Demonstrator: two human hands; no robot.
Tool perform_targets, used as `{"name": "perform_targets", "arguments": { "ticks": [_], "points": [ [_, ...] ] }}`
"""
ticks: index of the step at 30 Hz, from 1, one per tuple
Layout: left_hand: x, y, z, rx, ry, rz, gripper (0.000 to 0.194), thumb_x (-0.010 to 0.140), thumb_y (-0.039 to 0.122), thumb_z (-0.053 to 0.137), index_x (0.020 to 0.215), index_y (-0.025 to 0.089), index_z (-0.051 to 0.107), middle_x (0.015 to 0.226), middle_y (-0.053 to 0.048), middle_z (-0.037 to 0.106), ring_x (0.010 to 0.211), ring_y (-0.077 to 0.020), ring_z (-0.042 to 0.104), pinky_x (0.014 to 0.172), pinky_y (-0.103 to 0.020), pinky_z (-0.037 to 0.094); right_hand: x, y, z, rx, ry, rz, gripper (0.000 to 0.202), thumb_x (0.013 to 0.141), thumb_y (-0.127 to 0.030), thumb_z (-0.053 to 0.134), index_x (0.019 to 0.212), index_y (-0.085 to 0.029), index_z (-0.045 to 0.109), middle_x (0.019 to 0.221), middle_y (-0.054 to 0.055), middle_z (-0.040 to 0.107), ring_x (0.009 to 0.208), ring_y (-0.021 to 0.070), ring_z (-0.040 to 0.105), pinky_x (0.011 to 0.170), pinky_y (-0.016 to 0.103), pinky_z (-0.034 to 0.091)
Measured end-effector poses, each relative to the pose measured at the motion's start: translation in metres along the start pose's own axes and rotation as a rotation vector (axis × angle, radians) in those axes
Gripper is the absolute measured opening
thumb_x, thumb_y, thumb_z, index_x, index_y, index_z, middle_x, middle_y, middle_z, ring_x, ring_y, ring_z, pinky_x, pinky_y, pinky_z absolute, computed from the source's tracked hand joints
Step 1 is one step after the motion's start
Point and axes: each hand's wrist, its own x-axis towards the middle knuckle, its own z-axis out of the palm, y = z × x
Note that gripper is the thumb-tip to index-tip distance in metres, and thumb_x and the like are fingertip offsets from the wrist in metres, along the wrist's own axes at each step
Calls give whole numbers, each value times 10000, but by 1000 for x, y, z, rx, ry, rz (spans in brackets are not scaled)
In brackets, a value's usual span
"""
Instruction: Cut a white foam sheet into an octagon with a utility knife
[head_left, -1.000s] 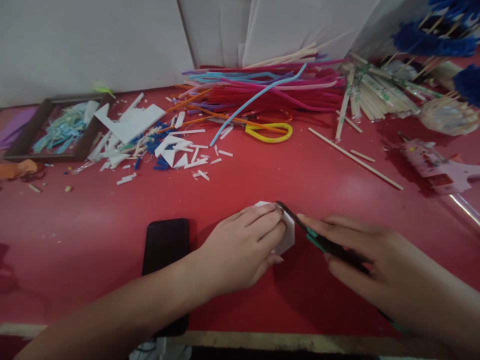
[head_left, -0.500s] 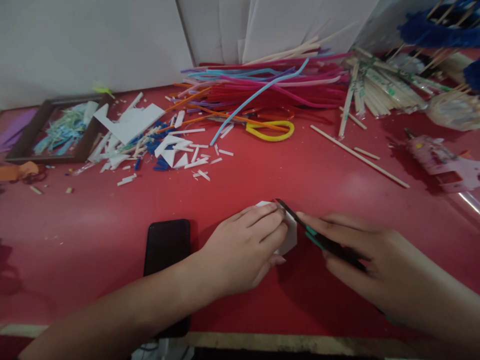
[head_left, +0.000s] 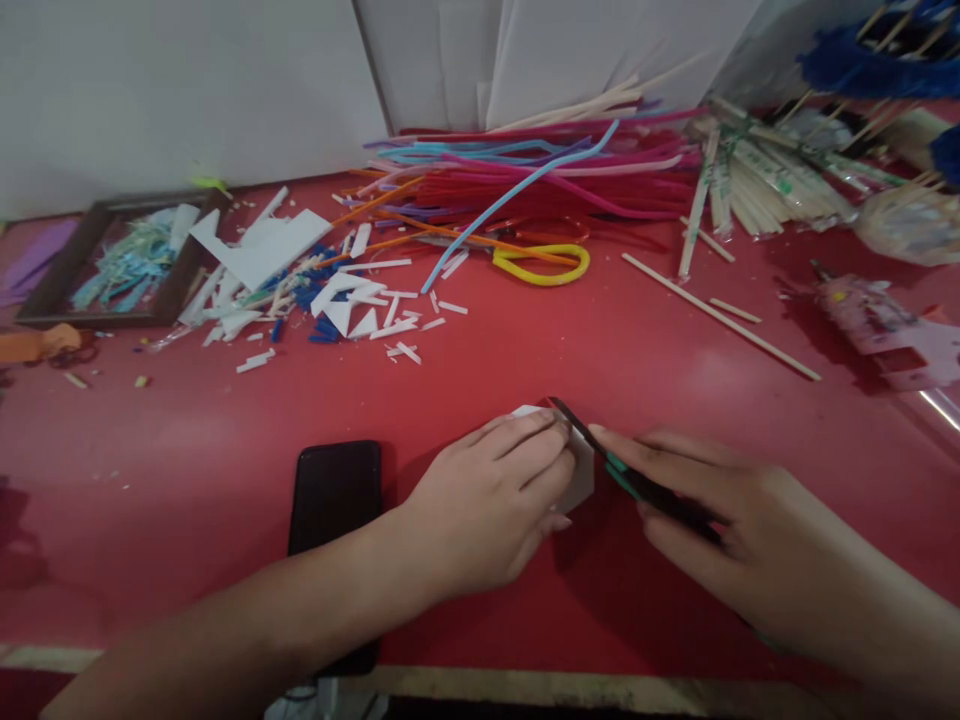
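Note:
My left hand (head_left: 499, 490) presses a white piece of card (head_left: 581, 485) down on the red table (head_left: 480, 370), its fingers together and covering most of the card. A black and green cutter knife (head_left: 626, 475) is gripped in my right hand (head_left: 727, 520). The blade slants up and left, with its tip at the card's upper right edge, close beside my left fingertips. A black phone (head_left: 337, 495) lies to the left, partly under my left forearm.
White scraps (head_left: 349, 300) and a dark frame (head_left: 56, 270) lie back left. Coloured pipe cleaners (head_left: 555, 185) and yellow-handled scissors (head_left: 544, 265) sit behind. Wooden sticks (head_left: 720, 315) and a pink model (head_left: 892, 325) are on the right.
My right hand and the knife have shifted very slightly to the left along the card's edge. My left hand stays in place on the card.

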Motion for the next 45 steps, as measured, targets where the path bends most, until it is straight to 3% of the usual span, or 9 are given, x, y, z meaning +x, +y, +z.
{"name": "perform_targets", "arguments": {
  "ticks": [4,14,20,27,32,37,45],
  "points": [
    [0,1,0,-24,9,-2,445,1004,308,569,1349,26,574,1369,-198,651,1382,-318,555,1190,-456,465,-3,-1,-4,4,-27,8,531,885,-121,478,1354,-235,700,1063,80,805,921,186,783,766,268,644],
    [0,-1,1,-34,-16,-6,482,989,320,599,1373,31,556,1405,-200,636,1431,-317,511,1215,-472,437,0,-1,-1,-39,-38,-2,588,894,-92,462,1441,-220,636,1082,103,791,957,206,779,784,288,645],
    [-2,-1,1,-32,3,-12,496,1000,333,589,1398,40,538,1414,-188,638,1426,-312,524,1199,-453,454,-8,0,-4,-60,-34,-40,550,903,-102,452,1406,-192,654,1093,104,798,964,197,783,770,271,649],
    [-2,-1,1,-44,-6,-20,446,1016,329,562,1373,63,562,1440,-187,624,1449,-309,503,1206,-475,445,-22,1,-6,-63,-61,13,529,913,-142,482,1407,-213,656,1128,100,798,1003,224,779,780,310,666],
    [-2,-2,1,-48,27,13,486,1019,316,542,1400,14,535,1440,-200,621,1431,-321,517,1212,-466,435,-37,0,-3,-92,-2,55,506,927,-189,476,1388,-240,678,1107,94,802,946,223,791,773,326,673],
    [-2,-3,2,-35,35,7,461,1042,320,487,1401,36,535,1427,-176,635,1417,-310,530,1202,-466,444,-47,-4,-3,-106,27,37,467,922,-178,488,1334,-213,706,1098,91,810,913,204,798,766,277,669],
    [-3,-4,-1,-99,-3,-23,447,1015,326,521,1412,118,517,1457,-168,603,1433,-323,502,1182,-528,452,-67,3,-2,-92,57,21,539,954,-185,517,1462,-351,589,1122,46,787,922,212,792,709,284,672]
  ]
}}
